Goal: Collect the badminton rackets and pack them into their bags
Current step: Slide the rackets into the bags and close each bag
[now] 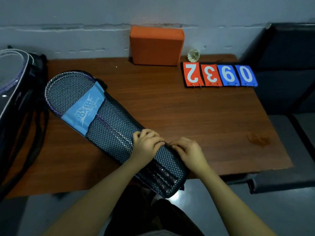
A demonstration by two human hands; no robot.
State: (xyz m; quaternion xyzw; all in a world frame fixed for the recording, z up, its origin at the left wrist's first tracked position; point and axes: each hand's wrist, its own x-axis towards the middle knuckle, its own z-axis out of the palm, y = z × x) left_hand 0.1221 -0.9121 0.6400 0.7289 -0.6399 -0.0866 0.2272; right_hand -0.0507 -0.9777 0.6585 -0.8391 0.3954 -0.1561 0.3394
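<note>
Left hand [147, 144] curled over the narrow middle of the mesh racket bag [109, 126], right hand [186, 151] just beside it, pinching something small and dark at the bag's edge. Rackets [68, 89] inside, heads well beyond the hands on the surface [196, 120]. Second bag [13, 92] far off the left hand.

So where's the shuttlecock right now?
The shuttlecock sits at the table's far edge by the wall, between the orange block and the scoreboard.

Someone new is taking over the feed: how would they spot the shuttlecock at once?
Find the wooden table against the wall. At its far edge, the shuttlecock sits between the orange block and the flip scoreboard. It is the only small, pale, feathered thing there.
</note>
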